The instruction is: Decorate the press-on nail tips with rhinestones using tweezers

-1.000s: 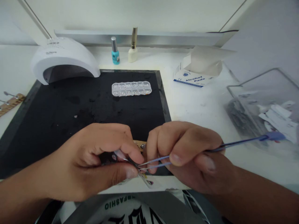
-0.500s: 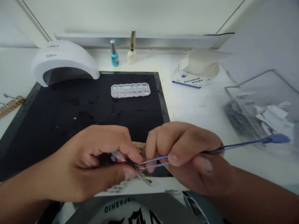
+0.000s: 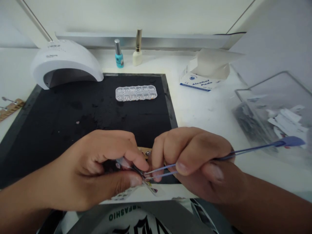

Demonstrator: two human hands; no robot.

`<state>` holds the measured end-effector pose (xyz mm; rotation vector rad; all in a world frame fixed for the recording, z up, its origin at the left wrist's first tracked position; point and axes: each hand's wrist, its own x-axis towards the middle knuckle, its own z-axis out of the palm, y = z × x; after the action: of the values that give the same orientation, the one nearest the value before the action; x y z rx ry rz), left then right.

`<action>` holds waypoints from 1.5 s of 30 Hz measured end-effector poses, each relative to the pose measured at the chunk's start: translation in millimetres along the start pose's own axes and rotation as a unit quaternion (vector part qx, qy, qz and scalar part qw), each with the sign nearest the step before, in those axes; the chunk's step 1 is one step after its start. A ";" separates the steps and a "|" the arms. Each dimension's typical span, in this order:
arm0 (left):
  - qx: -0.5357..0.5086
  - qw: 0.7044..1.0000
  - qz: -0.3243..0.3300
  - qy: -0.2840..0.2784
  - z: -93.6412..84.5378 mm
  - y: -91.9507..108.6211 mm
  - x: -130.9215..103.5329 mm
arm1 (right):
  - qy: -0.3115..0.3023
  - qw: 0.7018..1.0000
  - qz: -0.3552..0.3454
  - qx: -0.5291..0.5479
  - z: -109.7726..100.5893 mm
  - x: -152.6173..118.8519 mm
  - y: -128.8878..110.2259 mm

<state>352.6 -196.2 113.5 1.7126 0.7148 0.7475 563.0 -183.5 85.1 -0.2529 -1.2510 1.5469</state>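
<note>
My left hand (image 3: 97,172) is closed, thumb and index finger pinching a thin clear plastic piece (image 3: 154,191) with small coloured spots. A dark edge of it shows at the fingertips; most of it is hidden in the palm. My right hand (image 3: 197,159) is wrapped round a pair of blue tweezers (image 3: 260,149), whose joined end points right. The slim tips are slightly apart, right at the left fingertips by the plastic's dark edge. Whether they grip anything is too small to tell. Both hands are above the near edge of a black mat (image 3: 92,110).
A clear compartment box of tiny stones (image 3: 136,93) lies on the mat. Behind stand a white nail lamp (image 3: 70,53), a blue polish bottle (image 3: 119,60) and a cream one (image 3: 137,58). An alcohol pads box (image 3: 201,81) and a clear bin of scraps (image 3: 287,120) are at the right.
The tweezers' tips have drawn very slightly right and down from the left fingertips. The hands otherwise keep their hold; the view has shifted a little.
</note>
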 end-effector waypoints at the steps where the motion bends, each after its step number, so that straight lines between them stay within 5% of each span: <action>1: 0.001 1.000 0.000 0.000 -0.2 0.1 0.3 | -0.002 1.000 -0.004 0.003 0.2 0.1 0.2; 39: -0.024 1.000 -0.009 0.017 2.0 -3.6 3.1 | -0.065 0.997 -0.037 -0.001 -11.8 0.0 8.4; 45: -0.025 0.999 -0.007 0.021 2.8 -8.2 -1.0 | -0.024 0.999 -0.039 0.004 -6.5 -0.4 8.7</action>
<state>353.4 -196.7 104.9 1.6495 0.7302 0.7863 562.7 -179.0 75.2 -0.1610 -1.2763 1.4989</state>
